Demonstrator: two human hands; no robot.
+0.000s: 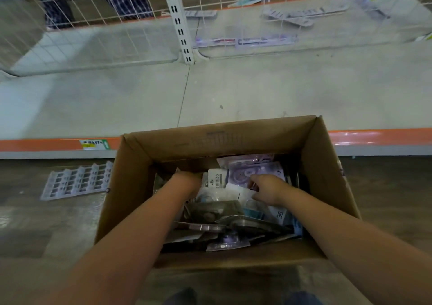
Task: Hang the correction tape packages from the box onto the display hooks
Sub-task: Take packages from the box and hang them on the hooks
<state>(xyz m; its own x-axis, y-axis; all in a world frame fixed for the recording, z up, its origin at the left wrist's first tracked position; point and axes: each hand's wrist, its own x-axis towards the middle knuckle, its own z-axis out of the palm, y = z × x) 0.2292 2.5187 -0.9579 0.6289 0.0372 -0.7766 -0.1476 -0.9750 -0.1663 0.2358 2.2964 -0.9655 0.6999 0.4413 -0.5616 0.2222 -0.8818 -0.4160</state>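
Two hands in one box [322,164]: left hand [187,180] fingers hidden; right hand [266,187] fingers curled on package [240,191].

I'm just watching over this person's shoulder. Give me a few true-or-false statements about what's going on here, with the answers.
1. Both hands are down inside the cardboard box. True: left hand, right hand.
2. The box is empty. False: it holds many packages.
3. The box stands on the shelf. False: it sits on the floor in front of the shelf.
4. A white plastic tray lies on the floor left of the box. True.
5. The shelf edge is blue. False: it is orange.
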